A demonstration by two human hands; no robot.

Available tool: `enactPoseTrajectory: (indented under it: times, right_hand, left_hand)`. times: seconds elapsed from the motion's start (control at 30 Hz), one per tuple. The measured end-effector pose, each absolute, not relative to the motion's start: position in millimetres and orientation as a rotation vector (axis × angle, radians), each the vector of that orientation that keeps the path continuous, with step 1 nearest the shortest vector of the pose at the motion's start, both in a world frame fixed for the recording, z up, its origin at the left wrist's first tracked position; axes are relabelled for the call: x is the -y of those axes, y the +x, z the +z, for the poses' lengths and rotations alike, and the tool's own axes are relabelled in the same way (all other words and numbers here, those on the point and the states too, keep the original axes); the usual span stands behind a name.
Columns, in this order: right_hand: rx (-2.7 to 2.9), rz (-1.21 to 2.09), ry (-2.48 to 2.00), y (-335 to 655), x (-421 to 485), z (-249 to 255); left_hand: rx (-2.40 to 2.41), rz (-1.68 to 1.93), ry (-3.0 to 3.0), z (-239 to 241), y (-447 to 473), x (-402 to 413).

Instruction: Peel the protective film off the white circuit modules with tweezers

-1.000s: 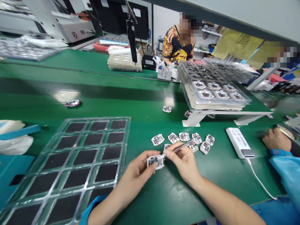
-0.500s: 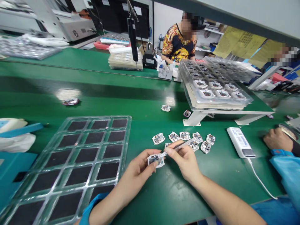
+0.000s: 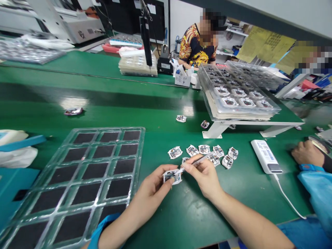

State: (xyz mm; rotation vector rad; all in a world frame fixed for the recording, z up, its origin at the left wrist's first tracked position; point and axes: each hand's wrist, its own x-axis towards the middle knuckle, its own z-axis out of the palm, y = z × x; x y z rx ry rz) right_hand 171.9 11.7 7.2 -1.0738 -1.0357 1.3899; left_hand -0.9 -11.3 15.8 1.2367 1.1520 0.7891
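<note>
My left hand (image 3: 153, 186) is closed on the edges of a small white-framed electronic module (image 3: 172, 176), its circuit parts facing up. In my right hand (image 3: 203, 176) is a pair of slim metal tweezers (image 3: 201, 159), pinched between thumb and fingers and slanting down to the left. The tweezer tips are at the module's upper edge; whether they grip anything is too small to tell. Just beyond my hands lie several similar modules (image 3: 204, 149) on the green work surface (image 3: 176, 221), one partly hidden behind my right hand.
A clear compartmented tray (image 3: 103, 162) with dark pads lies left. Stacked trays of modules (image 3: 238, 97) rest on a white-legged stand (image 3: 215, 130). Right are a white corded device (image 3: 266, 157) and another person's hand (image 3: 308, 154). An electric screwdriver (image 3: 145, 41) hangs behind; a person (image 3: 198, 48) sits opposite.
Modules on the farther green strip have shifted slightly left. Both my hands stay nearly in place, with the tweezers still at the held module.
</note>
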Motion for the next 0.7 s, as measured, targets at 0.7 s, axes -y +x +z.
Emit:
enactPoseTrajectory:
  times: [0.7]
  right_hand:
    - [1.022,1.349,-1.053,169.6,-8.2,4.5]
  left_hand:
    - [-1.156,0.801,1.176,15.4,-1.2,10.4]
